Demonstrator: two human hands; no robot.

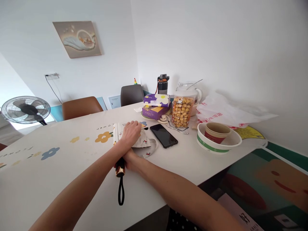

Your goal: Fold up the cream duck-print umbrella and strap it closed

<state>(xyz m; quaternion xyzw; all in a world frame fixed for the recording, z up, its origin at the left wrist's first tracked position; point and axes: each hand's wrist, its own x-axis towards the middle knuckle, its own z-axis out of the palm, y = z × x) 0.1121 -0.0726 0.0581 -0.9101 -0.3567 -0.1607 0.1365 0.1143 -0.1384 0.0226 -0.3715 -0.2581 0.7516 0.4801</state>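
Observation:
A compact umbrella [116, 133] lies on the white table, its pale printed canopy folded partly loose and its black handle with a gold-coloured end pointing towards me. My forearms cross over it. My left hand [131, 133] is on top, closed over the canopy with the fingers bent. Below it, my right hand [128, 159] is wrapped around the upper part of the handle, its fingers largely hidden. A black wrist loop [121, 192] hangs from the handle end. Right of the canopy, a loose pale strap or fabric edge [152, 148] curves out on the table.
A black phone [164, 135] lies just right of the umbrella. Beyond it stand glasses [179, 129], tissue packs [156, 106], a snack jar [183, 110], a dark bottle [163, 85], a glass pitcher [199, 94], a plastic bag [216, 109] and a white bowl [213, 147] holding paper cups.

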